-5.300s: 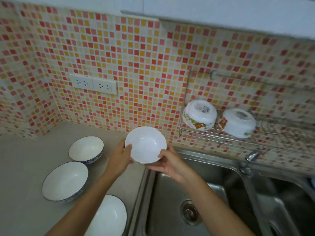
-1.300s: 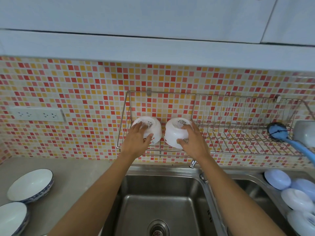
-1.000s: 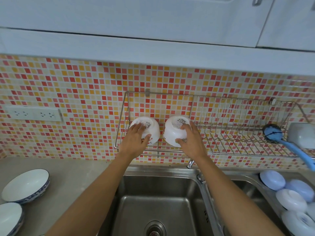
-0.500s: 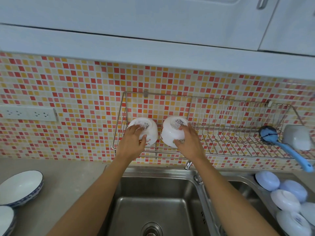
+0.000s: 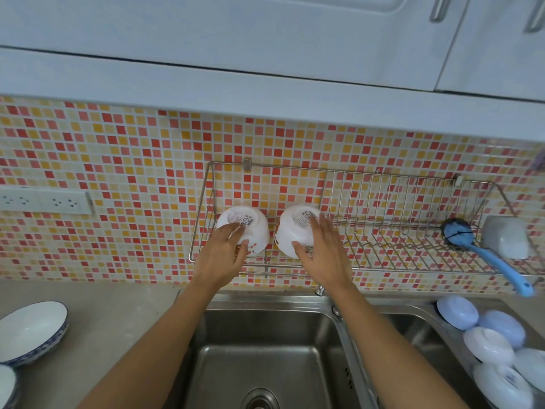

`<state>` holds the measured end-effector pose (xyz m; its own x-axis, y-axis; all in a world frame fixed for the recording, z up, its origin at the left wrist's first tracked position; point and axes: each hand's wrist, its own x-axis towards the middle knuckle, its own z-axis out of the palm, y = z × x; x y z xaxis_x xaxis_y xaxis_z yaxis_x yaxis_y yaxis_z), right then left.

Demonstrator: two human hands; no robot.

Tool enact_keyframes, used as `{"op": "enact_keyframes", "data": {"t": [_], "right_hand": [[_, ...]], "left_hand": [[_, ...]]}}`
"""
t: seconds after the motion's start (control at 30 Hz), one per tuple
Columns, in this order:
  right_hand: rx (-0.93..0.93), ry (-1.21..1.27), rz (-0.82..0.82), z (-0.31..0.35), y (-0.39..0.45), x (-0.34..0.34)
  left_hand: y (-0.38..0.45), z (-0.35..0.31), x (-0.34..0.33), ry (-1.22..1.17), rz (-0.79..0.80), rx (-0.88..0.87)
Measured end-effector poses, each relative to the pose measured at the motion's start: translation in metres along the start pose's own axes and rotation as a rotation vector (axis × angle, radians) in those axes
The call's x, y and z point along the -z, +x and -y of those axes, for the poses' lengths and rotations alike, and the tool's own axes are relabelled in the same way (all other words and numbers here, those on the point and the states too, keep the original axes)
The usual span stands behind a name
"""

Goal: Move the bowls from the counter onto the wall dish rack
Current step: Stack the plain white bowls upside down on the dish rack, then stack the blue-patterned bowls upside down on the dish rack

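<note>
Two white bowls sit upside down, side by side, at the left end of the wall dish rack [image 5: 383,231], their printed labels facing up. The left hand [image 5: 219,255] lies over the left bowl [image 5: 250,228], its grip spread, fingers draped on the base and thumb at the lower rim. The right hand [image 5: 324,255] covers the right bowl [image 5: 295,231] in the same way, fingers splayed across the top and thumb against the front; neither grip is pressed together. The two bowls stand just beside each other, nearly touching.

To the right, the rack's upright wires stand bare, and at the far end a blue-handled brush [image 5: 483,252] lies beside a white cup [image 5: 505,240]. Below is the steel sink [image 5: 265,349], with the tap [image 5: 320,290] just under the right wrist. On the table [image 5: 118,320] at left, two blue-rimmed bowls show, one whole [image 5: 32,332] and one cut by the edge [image 5: 7,388]. At lower right, about six pale blue and white dishes [image 5: 489,349] lie overturned in a cluster.

Compared with half a second ago, both hands remain on the same bowls; the view has drifted slightly, and the right thumb sits a little lower.
</note>
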<state>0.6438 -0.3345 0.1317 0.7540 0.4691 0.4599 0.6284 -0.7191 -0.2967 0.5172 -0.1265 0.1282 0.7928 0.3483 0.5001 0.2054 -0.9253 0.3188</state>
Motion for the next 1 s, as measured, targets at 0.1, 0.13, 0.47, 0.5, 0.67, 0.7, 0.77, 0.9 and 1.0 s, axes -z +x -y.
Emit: {"op": "enact_keyframes", "data": {"t": [0.1, 0.13, 0.47, 0.5, 0.67, 0.7, 0.77, 0.9, 1.0], "right_hand": [[0.065, -0.157, 0.017, 0.000, -0.009, -0.005], [0.066, -0.172, 0.016, 0.000, -0.011, -0.005], [0.451, 0.312, -0.176, 0.058, -0.108, -0.044], [0.445, 0.334, -0.121, 0.066, -0.118, -0.054], [0.374, 0.423, 0.172, 0.113, -0.148, -0.109], [0.370, 0.450, 0.224, 0.126, -0.154, -0.119], [0.361, 0.515, 0.340, 0.153, -0.170, -0.138], [0.304, 0.586, 0.620, 0.207, -0.201, -0.159], [0.090, 0.645, 0.864, 0.258, -0.235, -0.179]], "left_hand": [[-0.011, 0.005, -0.002, 0.113, 0.039, -0.048], [-0.013, 0.007, -0.003, 0.133, 0.057, -0.066], [-0.085, 0.020, 0.035, -0.112, -0.186, 0.080], [-0.104, 0.028, 0.038, -0.123, -0.213, 0.121], [-0.202, 0.092, 0.056, -0.120, -0.237, 0.368], [-0.220, 0.105, 0.061, -0.103, -0.250, 0.420], [-0.256, 0.130, 0.074, -0.075, -0.273, 0.544], [-0.310, 0.160, 0.088, -0.076, -0.288, 0.757], [-0.356, 0.182, 0.088, -0.138, -0.207, 1.011]]}}
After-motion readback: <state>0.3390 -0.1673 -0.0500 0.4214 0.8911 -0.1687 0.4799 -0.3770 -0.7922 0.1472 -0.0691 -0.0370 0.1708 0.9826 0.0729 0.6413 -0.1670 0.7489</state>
